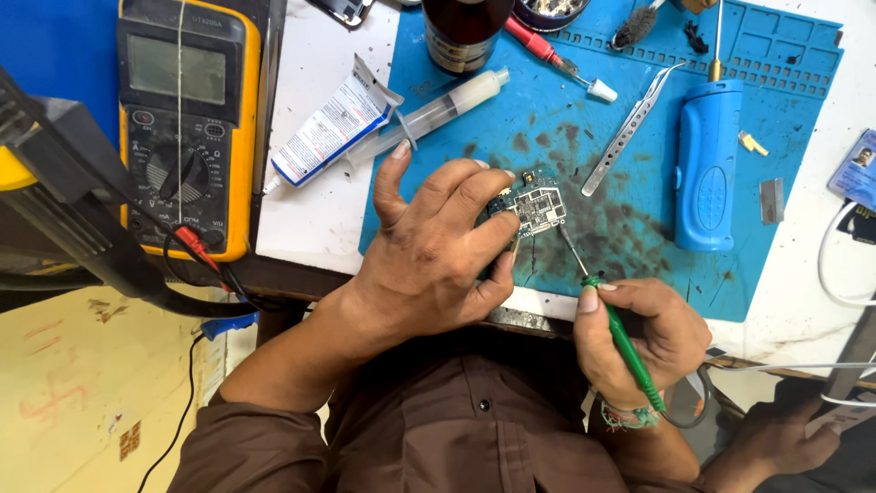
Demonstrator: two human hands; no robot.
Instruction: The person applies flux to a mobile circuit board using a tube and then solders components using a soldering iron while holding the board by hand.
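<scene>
One circuit board at centre; one green-handled probe at 5 o'clock. One yellow multimeter at 10 o'clock. One syringe and one glue tube at 11 o'clock. One pair of tweezers and one blue handheld tool at 2 o'clock. One blue work mat. Two hands: left, right.

**Plastic, metal and a stained rubbery mat**

The work mat looks like matt blue rubber, smeared with dark grime. The circuit board shows dull green laminate with small shiny metal parts. The probe has a glossy green plastic grip and a thin metal tip. The tweezers are brushed metal. The multimeter wears a smooth yellow plastic casing.
</scene>
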